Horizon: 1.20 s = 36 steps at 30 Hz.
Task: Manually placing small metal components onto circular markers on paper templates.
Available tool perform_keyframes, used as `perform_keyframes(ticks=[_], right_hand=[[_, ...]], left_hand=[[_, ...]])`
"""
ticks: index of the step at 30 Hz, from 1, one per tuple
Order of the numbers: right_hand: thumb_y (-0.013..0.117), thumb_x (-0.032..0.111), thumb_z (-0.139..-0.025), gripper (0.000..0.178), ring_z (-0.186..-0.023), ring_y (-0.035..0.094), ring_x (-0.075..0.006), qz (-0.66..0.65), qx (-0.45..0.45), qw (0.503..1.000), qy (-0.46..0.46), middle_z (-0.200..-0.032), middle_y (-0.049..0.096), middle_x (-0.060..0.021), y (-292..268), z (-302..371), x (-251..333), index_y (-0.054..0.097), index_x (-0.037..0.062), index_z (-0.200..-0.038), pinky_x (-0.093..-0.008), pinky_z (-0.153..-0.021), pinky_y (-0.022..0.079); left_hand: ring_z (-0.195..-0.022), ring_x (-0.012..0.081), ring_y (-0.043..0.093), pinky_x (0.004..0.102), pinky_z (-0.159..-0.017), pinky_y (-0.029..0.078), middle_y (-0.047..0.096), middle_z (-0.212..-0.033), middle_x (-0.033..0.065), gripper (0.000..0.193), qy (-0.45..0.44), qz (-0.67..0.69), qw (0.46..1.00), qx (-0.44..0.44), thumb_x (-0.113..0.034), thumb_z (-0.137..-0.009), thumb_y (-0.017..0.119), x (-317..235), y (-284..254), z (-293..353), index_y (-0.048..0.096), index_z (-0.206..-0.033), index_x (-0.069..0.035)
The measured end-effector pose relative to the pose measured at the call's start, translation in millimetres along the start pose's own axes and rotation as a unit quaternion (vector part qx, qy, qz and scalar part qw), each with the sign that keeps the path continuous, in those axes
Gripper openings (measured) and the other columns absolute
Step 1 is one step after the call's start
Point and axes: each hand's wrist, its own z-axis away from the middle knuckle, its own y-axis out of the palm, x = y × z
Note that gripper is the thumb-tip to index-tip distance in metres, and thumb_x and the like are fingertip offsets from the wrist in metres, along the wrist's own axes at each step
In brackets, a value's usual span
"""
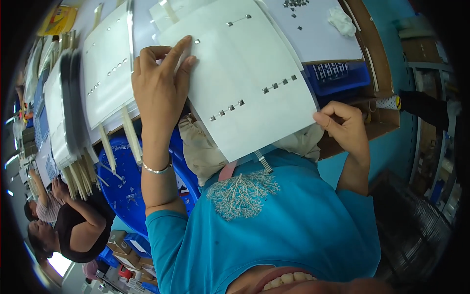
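A white sheet (pixel 245 63) lies tilted in front of me, its near end reaching over the table edge toward my lap. Small square silver studs (pixel 231 108) sit on it in short rows. My left hand (pixel 161 78) rests on its left part, index finger stretched out beside a single stud (pixel 197 41), thumb apart and the other fingers curled. Nothing shows between those fingers. At the lower right edge, my right hand (pixel 345 128) pinches the sheet between thumb and fingers.
Right of the sheet are a blue tray (pixel 360 85) of small parts, a crumpled white tissue (pixel 341 21), loose dark squares (pixel 296 4) and a cardboard rim (pixel 379 44). Leftward are another studded sheet (pixel 105 63), a blue bin (pixel 115 188) and co-workers (pixel 83 223).
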Motion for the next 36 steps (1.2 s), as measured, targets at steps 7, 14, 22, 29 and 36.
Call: perform_keyframes(ticks=[7, 14, 22, 29, 36], right_hand=[[0.075, 0.017, -0.105, 0.03, -0.056, 0.051, -0.0045, -0.193, 0.019, 0.98, -0.034, -0.072, 0.063, -0.0035, 3.8, 11.3, 4.5, 0.066, 0.002, -0.08, -0.0207, -0.052, 0.037], [0.086, 0.016, -0.097, 0.029, -0.063, 0.055, -0.008, -0.221, 0.082, 0.967, -0.099, -0.072, 0.064, -0.0029, 9.9, 3.9, 16.7, 0.07, 0.0017, -0.078, -0.026, -0.058, 0.039], [0.087, 0.03, -0.096, 0.032, -0.073, 0.064, -0.0116, -0.108, 0.091, 0.97, -0.196, -0.081, 0.072, -0.0056, 37.7, -17.7, 31.7, 0.079, -0.0004, -0.098, -0.0271, -0.065, 0.046], [0.082, 0.013, -0.099, 0.015, -0.073, 0.064, -0.0113, -0.077, 0.06, 0.975, -0.199, -0.083, 0.072, -0.0053, 36.3, -24.5, 26.3, 0.078, -0.0009, -0.102, -0.0261, -0.066, 0.048], [0.082, 0.011, -0.1, 0.014, -0.071, 0.061, -0.0104, -0.073, 0.034, 0.983, -0.164, -0.083, 0.069, -0.004, 32.1, -26.8, 19.4, 0.077, -0.0012, -0.105, -0.026, -0.066, 0.046]], left_hand=[[-0.094, 0.0189, 0.067, 0.0333, -0.078, 0.054, 0.068, -0.107, 0.0117, 0.049, -0.17, 0.182, 0.968, -0.04, -0.012, -0.101, 0.078, -51.5, -38.7, 40.3, 0.067, -0.148, -0.005], [-0.093, 0.0109, 0.071, 0.0243, -0.078, 0.057, 0.067, -0.112, 0.0075, 0.077, -0.325, 0.5, 0.802, 0.021, -0.005, -0.1, 0.08, -72.0, -70.0, 105.0, 0.04, -0.166, -0.007], [-0.11, 0.0107, 0.069, 0.0241, -0.095, 0.055, 0.07, -0.125, 0.0071, 0.06, -0.258, 0.513, 0.79, -0.215, 0.001, -0.106, 0.069, 9.0, -96.3, 74.5, 0.046, -0.162, -0.004], [-0.117, 0.0148, 0.07, 0.0303, -0.107, 0.057, 0.074, -0.126, 0.0116, 0.055, -0.289, 0.509, 0.778, -0.229, 0.0, -0.11, 0.064, 162.3, -116.8, 88.6, 0.046, -0.162, -0.002], [-0.113, 0.014, 0.072, 0.0279, -0.103, 0.057, 0.076, -0.123, 0.0096, 0.047, -0.348, 0.441, 0.817, -0.129, -0.003, -0.109, 0.067, 193.6, -92.2, 99.7, 0.057, -0.155, -0.001]])
